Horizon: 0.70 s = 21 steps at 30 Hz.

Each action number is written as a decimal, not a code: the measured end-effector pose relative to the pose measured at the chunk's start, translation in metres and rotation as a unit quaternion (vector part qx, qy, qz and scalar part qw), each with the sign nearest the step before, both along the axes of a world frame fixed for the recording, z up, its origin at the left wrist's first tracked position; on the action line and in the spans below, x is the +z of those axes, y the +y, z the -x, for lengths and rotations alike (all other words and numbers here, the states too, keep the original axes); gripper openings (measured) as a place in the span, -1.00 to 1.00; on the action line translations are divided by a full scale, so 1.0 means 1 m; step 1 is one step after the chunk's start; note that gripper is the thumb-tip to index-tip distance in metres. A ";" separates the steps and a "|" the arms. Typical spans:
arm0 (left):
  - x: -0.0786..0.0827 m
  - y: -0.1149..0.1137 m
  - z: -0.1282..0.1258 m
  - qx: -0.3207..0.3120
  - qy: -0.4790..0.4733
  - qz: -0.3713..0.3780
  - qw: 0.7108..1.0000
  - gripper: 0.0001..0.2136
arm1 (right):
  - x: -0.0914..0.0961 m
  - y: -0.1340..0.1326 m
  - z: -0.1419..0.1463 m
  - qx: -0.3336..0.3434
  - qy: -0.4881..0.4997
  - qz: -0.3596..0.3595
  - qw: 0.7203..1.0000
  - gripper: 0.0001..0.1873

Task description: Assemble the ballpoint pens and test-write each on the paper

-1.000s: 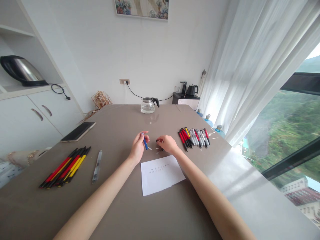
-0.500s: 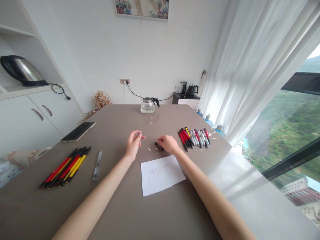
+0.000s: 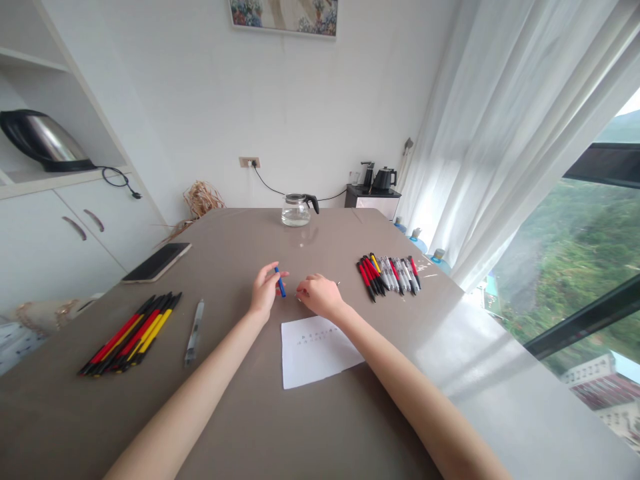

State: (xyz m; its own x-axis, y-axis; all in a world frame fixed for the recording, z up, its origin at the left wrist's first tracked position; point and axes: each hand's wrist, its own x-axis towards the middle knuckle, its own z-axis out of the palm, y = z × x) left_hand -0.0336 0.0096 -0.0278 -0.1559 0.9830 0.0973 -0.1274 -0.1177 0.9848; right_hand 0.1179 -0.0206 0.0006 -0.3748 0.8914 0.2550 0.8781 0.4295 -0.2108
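My left hand point(image 3: 264, 292) pinches a short blue pen barrel point(image 3: 281, 283) between thumb and fingers, just above the grey-brown table point(image 3: 235, 413). My right hand point(image 3: 317, 295) rests on the table right of it, fingers curled down over small pen parts that are mostly hidden beneath it. A white sheet of paper point(image 3: 315, 349) with a line of faint writing lies just nearer me than both hands. A row of red, black, yellow and grey pens point(image 3: 389, 273) lies to the right of my right hand.
A bundle of red, yellow and black pens point(image 3: 131, 333) and one clear pen point(image 3: 195, 331) lie at the left. A dark tablet point(image 3: 157, 262) sits further back left, a glass jug point(image 3: 297, 209) at the far edge. Cabinets with a kettle point(image 3: 40, 141) stand left, curtains right.
My right hand has slid left, covering the small parts it was beside. My left hand turned the blue barrel back into view after it was hidden half a second ago.
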 end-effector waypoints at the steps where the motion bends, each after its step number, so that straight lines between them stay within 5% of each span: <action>1: 0.000 0.000 0.000 -0.001 -0.002 0.000 1.000 -0.61 | -0.001 -0.002 0.003 0.005 -0.018 -0.001 1.000 -0.77; 10: -0.001 0.001 -0.004 -0.007 -0.066 0.005 0.998 -0.66 | -0.002 -0.006 0.009 0.012 -0.051 -0.018 0.998 -0.81; 14: 0.001 0.001 -0.006 -0.008 -0.122 0.021 0.992 -0.71 | 0.009 -0.002 0.003 -0.015 0.059 0.020 0.998 -0.80; 21: 0.004 0.001 -0.010 0.001 -0.205 0.017 0.979 -0.76 | 0.028 0.004 -0.013 0.031 0.256 0.036 0.965 -0.85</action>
State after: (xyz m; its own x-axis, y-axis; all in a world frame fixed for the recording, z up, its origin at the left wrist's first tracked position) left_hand -0.0238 0.0106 -0.0238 -0.1771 0.9842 -0.0070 -0.5128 -0.0862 0.8542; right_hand 0.1313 -0.0164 0.0289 -0.2698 0.8936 0.3586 0.6231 0.4460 -0.6425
